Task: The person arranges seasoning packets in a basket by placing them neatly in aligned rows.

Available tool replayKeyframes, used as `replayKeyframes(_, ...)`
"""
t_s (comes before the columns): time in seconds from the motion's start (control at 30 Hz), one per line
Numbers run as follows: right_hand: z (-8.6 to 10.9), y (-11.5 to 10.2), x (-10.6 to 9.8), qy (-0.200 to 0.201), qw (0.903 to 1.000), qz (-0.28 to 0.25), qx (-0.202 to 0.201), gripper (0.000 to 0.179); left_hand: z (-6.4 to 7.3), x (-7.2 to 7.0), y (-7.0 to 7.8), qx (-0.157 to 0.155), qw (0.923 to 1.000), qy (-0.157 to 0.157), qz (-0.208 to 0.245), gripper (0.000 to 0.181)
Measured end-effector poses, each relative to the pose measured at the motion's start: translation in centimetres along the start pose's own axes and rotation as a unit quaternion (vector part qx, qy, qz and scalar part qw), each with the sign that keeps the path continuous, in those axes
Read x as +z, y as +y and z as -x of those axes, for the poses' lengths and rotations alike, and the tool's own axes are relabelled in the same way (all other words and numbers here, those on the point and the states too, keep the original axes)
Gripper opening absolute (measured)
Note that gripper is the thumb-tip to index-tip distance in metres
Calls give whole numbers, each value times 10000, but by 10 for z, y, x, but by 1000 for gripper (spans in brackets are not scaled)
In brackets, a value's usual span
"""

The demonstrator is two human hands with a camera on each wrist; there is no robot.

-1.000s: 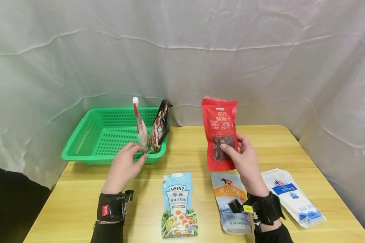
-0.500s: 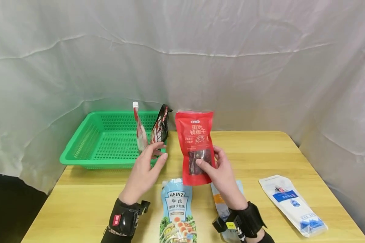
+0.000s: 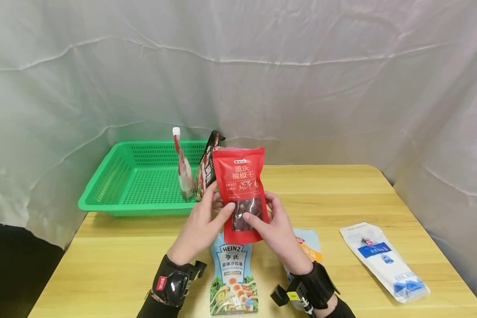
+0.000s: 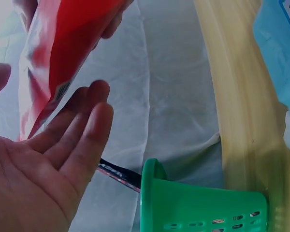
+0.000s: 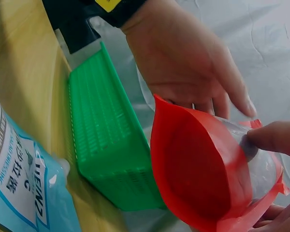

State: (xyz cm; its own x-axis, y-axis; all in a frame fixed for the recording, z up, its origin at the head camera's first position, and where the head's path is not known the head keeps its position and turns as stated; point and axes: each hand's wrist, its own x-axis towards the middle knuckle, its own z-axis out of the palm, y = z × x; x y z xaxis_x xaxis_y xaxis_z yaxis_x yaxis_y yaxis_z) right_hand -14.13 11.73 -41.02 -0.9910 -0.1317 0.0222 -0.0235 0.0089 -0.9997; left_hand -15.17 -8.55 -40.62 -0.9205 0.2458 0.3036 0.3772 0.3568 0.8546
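Observation:
My right hand (image 3: 276,232) pinches a red pouch of dried chili (image 3: 241,176), thumb on its clear window and fingers behind. The pouch is held upright above the table. My left hand (image 3: 200,225) is at the pouch's left edge, thumb in front and fingers behind. In the left wrist view, the left hand's fingers (image 4: 87,130) look fairly straight and the thumb stands apart from the pouch (image 4: 77,43). The right wrist view shows the pouch's red bottom (image 5: 193,164) between both hands. Below it lies a blue Heinz salad dressing pouch (image 3: 233,278).
A green basket (image 3: 103,176) stands at the back left. A white-capped pouch (image 3: 185,172) and a black packet (image 3: 206,170) stand at its right end. A blue-and-orange pouch (image 3: 310,243) lies partly under my right arm; a white-and-blue packet (image 3: 383,260) lies at right.
My right hand has carried the red pouch leftward, from over the table's right half toward the middle. My left hand has moved right, away from the basket, to the pouch's left edge.

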Motion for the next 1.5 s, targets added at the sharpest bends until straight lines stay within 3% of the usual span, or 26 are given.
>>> replayKeyframes(0.2,1,0,1,-119,9999,-10,-80,67,-1,3,1,-401,9989,-174,160,84)
replayKeyframes(0.37,1,2,0,-148,9998,116,-97,67,0,1,1,-542,9981,-220,184,91)
replayKeyframes(0.7,-1,-3,-6,-320,9994,149,-45,67,-2,-1,-2,-494,9967,-376,525,87)
replayKeyframes(0.93,-3,-12,-25,-438,9986,227,-197,70,2,-9,-1,-484,9950,-607,634,74)
replayKeyframes(1.07,-4,-17,-39,-417,9982,54,-430,71,4,-15,-1,-381,9953,-714,523,68)
replayKeyframes(1.27,-4,-23,-58,-298,9970,-192,-692,66,5,-23,-3,-81,9946,-954,411,72)
replayKeyframes(1.5,1,-29,-73,-322,9960,430,-721,56,5,-25,-5,35,9896,-1439,-7,72)
